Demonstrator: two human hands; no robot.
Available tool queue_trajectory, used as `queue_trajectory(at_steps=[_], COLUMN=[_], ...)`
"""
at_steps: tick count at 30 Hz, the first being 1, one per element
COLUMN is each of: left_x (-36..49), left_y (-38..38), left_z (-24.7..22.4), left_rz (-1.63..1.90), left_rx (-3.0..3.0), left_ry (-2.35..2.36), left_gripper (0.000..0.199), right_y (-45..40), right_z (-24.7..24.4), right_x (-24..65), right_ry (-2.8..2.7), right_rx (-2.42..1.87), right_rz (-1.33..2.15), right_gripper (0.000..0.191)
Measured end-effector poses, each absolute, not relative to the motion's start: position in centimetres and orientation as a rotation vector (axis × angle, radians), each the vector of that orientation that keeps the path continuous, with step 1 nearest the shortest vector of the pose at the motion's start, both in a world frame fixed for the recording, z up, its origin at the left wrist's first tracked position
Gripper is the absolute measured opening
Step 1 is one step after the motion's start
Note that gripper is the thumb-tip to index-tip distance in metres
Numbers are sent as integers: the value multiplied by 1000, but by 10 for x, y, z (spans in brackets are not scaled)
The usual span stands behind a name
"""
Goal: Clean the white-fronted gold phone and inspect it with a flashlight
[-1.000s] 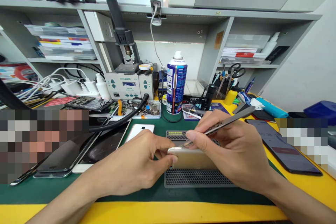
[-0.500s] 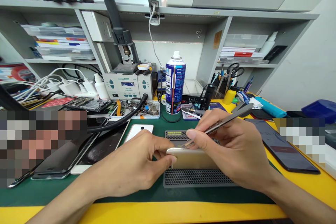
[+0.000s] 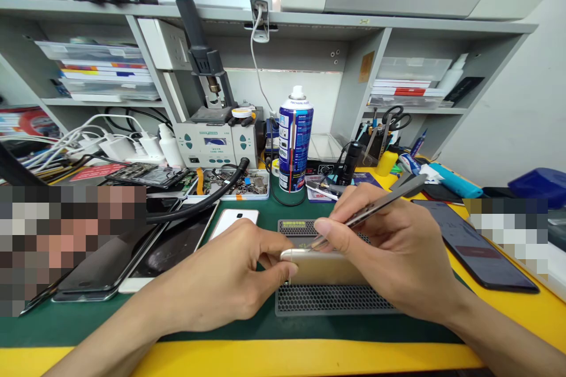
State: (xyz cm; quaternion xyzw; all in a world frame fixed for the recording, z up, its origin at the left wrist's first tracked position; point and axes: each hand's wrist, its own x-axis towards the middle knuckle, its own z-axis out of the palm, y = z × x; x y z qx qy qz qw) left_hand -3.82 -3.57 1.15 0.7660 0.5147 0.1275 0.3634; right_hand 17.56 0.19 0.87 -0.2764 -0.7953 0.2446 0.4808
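Observation:
A gold-coloured phone (image 3: 331, 268) stands tilted on its long edge above a grey honeycomb-patterned pad (image 3: 331, 301). My left hand (image 3: 239, 274) pinches the phone's left end between thumb and fingers. In my right hand (image 3: 389, 253) is a pair of metal tweezers (image 3: 375, 206), held like a pen. Their tips reach down to the phone's upper edge near its left part; whether they grip anything there I cannot tell. My right hand covers the phone's right end.
Phones with dark screens (image 3: 177, 241) and a white phone (image 3: 236, 219) lie left on the green mat (image 3: 221, 330). A blue spray can (image 3: 295, 141) stands behind the pad, beside a tray of small parts (image 3: 260, 188). Another phone (image 3: 477, 241) lies right. A black hose (image 3: 198, 212) crosses the left side.
The tweezer tips and right fingers have shifted very slightly at the phone's edge. Both hands keep their hold, and the phone stays in place.

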Motion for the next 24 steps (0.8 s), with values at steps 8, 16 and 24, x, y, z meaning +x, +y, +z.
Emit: queue_trajectory(at_steps=[8,16,24], left_x=[-38,-36,-39], left_y=[-35,-35,-34], left_z=[12,13,10], left_rz=[337,339,358], left_rx=[1979,1990,2016], left_ry=[1323,1331,1316], left_gripper=[31,29,32], right_y=[2,2,3], right_z=[9,7,6], right_x=[176,176,176], right_ry=[-1934,-1937,-1945], right_rx=[-679,-660,-644], right_rz=[605,604,600], right_gripper=[14,13,13])
